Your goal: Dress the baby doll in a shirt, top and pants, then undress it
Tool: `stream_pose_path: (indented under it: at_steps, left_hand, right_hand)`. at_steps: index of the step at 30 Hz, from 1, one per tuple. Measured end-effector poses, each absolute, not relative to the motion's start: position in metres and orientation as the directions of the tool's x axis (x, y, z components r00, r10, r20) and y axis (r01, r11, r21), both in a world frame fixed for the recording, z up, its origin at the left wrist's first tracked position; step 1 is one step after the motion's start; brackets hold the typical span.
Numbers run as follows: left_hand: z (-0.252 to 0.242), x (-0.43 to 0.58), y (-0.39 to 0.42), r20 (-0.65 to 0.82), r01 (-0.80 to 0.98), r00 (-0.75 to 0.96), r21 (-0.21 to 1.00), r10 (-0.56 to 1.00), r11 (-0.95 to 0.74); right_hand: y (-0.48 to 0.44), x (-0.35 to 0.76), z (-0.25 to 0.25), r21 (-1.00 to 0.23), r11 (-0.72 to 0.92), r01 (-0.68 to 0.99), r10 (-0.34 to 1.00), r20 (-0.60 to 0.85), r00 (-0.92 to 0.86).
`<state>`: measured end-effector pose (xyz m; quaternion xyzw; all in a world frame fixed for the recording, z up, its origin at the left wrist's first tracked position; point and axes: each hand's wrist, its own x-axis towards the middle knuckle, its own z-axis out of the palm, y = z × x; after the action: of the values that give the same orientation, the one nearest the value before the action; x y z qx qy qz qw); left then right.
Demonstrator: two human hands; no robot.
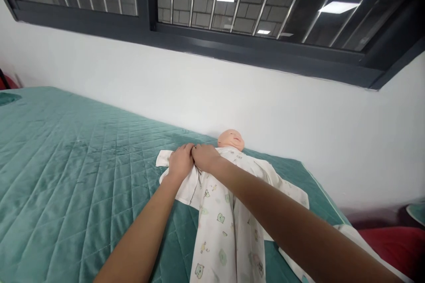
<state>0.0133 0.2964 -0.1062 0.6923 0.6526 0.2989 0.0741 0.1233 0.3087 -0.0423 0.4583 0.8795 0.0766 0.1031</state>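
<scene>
A baby doll (229, 138) lies on its back on a green quilted mattress cover (99, 177), its head close to the wall. White baby clothes (219, 216) with small green and yellow animal prints cover its body and legs. At the shirt's left side, my left hand (182, 160) is closed on the cloth of the baby shirt (189, 190). My right hand (203, 157) touches it, fingers curled down at the same spot on the shirt. The fingertips of both hands are mostly hidden. One sleeve (163, 158) sticks out beyond my left hand.
A white wall (186, 84) rises behind the mattress, below a dark-framed window (212, 44) with metal bars. More white cloth (292, 265) lies under my right forearm. Something red (392, 243) is at the lower right, past the mattress edge.
</scene>
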Motion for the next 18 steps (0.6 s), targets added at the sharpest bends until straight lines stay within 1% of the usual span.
stream_pose_path:
  at_steps: [3, 7, 11, 15, 18]
  left_hand:
    - [-0.106, 0.010, 0.295, 0.337, 0.828, -0.040, 0.538, 0.941, -0.157]
    - [-0.109, 0.007, 0.298, 0.349, 0.789, -0.057, 0.590, 0.935, -0.172]
    - [-0.114, 0.006, 0.301, 0.301, 0.771, -0.056, 0.618, 0.952, -0.151]
    - [-0.118, 0.004, 0.300, 0.238, 0.793, -0.026, 0.596, 0.971, -0.125]
    - [-0.118, 0.003, 0.298, 0.241, 0.844, -0.009, 0.522, 0.970, -0.122]
  right_hand:
    - [0.312, 0.128, -0.032, 0.250, 0.594, 0.764, 0.803, -0.140, -0.579]
    - [0.310, 0.143, -0.017, 0.283, 0.606, 0.743, 0.793, -0.141, -0.593]
    - [0.307, 0.157, -0.005, 0.314, 0.575, 0.755, 0.815, -0.135, -0.564]
    - [0.303, 0.168, 0.007, 0.340, 0.540, 0.770, 0.836, -0.112, -0.537]
    - [0.299, 0.176, 0.016, 0.342, 0.528, 0.778, 0.843, -0.096, -0.530]
